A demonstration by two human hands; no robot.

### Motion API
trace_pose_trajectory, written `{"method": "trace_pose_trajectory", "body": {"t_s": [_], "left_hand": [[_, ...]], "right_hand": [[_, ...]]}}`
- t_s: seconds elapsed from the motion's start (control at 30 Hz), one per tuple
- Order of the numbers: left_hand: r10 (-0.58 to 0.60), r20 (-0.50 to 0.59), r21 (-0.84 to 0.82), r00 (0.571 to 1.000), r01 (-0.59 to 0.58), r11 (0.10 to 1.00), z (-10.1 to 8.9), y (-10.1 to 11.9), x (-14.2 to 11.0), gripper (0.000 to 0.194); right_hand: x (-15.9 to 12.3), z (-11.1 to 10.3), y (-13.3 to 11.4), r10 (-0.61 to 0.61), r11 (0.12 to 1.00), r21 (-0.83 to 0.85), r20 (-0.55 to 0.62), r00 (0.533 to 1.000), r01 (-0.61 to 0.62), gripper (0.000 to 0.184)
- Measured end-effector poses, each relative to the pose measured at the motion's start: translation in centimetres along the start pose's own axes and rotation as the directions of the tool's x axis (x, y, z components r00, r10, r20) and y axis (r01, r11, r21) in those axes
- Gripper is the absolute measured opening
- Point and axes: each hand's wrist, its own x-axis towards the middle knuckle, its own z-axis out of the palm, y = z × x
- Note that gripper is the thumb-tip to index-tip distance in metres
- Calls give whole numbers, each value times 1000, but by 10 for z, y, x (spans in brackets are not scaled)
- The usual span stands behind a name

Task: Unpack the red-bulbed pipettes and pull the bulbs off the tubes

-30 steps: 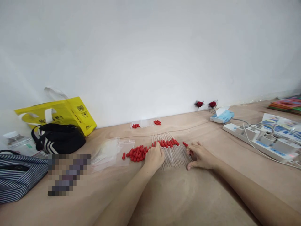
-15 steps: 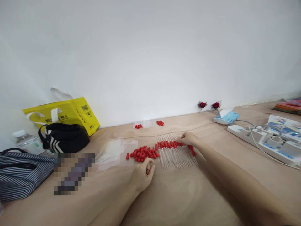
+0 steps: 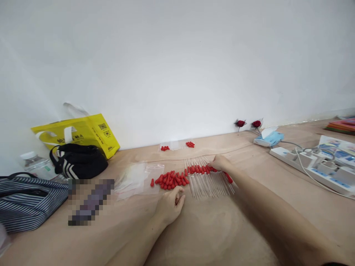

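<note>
A row of clear glass tubes (image 3: 208,181) lies side by side on the tan table, several with red rubber caps (image 3: 197,169) at their far ends. A loose heap of red caps (image 3: 169,180) sits just left of the row. My right hand (image 3: 219,163) reaches over the far end of the tubes, fingers pinched at the capped tips; what it grips is hidden. One red cap (image 3: 229,178) lies by my right forearm. My left hand (image 3: 169,205) rests on the table just in front of the heap, fingers loosely curled, nothing visible in them.
Clear plastic bags (image 3: 138,177) lie left of the heap. Two small bags with red caps (image 3: 177,145) sit by the wall. At left are a yellow bag (image 3: 80,133), a black bag (image 3: 79,160), a striped pouch (image 3: 24,201) and a bottle (image 3: 36,164). A power strip with cables (image 3: 313,160) lies right.
My left hand drew back from the tubes to the table in front of the heap. My right hand moved from the tubes' near right side to their far capped ends.
</note>
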Motion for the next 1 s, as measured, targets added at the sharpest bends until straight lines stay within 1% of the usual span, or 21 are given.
{"method": "trace_pose_trajectory", "body": {"t_s": [0.07,0.13,0.2,0.27,0.3,0.33,0.37,0.43,0.47,0.5,0.53,0.57,0.63,0.73,0.8,0.9,1.0], "left_hand": [[4,-16,6,1000,-3,1000,0,0,0,14],[20,-72,17,997,-19,1000,0,0,-1,15],[67,-175,43,982,-60,997,-2,0,-1,15],[139,-293,82,946,-120,989,-3,2,-1,17],[176,-342,103,923,-150,983,-3,3,-2,21],[210,-379,123,902,-176,977,-3,4,-2,26],[238,-400,139,885,-198,970,-3,5,-2,32],[285,-389,160,876,-240,957,-2,7,-3,43],[312,-356,164,881,-270,949,-1,9,-4,45],[344,-311,163,886,-307,938,0,10,-4,43],[377,-263,154,888,-347,925,1,11,-4,40],[408,-223,142,885,-385,912,1,13,-4,35],[457,-182,120,871,-442,889,1,16,-4,24],[498,-197,119,845,-483,867,1,19,-3,15],[518,-207,136,830,-500,855,3,21,-3,14],[519,-220,180,826,-489,854,6,21,-4,13],[511,-240,232,826,-462,856,8,22,-5,17]], "right_hand": [[-6,-5,-1,-41,999,8,-17,999,41,23],[-16,-9,1,-107,994,22,-43,993,108,25],[-32,-9,5,-188,981,44,-77,979,192,22],[-53,-2,13,-297,950,64,-126,946,307,16],[-63,4,17,-442,887,56,-185,878,459,16],[-74,10,22,-562,812,16,-251,788,584,15],[-84,17,26,-648,742,-46,-304,698,669,16],[-101,29,32,-770,605,-155,-366,523,781,17],[-107,34,33,-807,548,-197,-382,451,813,17],[-111,38,33,-830,504,-228,-394,395,833,18],[-114,42,32,-844,472,-248,-404,353,846,17],[-116,45,31,-852,451,-259,-411,325,854,17],[-118,49,26,-859,424,-259,-418,295,868,15],[-119,52,20,-863,404,-243,-421,280,882,11],[-120,54,17,-862,405,-253,-427,274,879,11],[-121,56,14,-857,420,-305,-442,264,855,17],[-122,57,13,-846,439,-336,-468,257,833,13]]}}
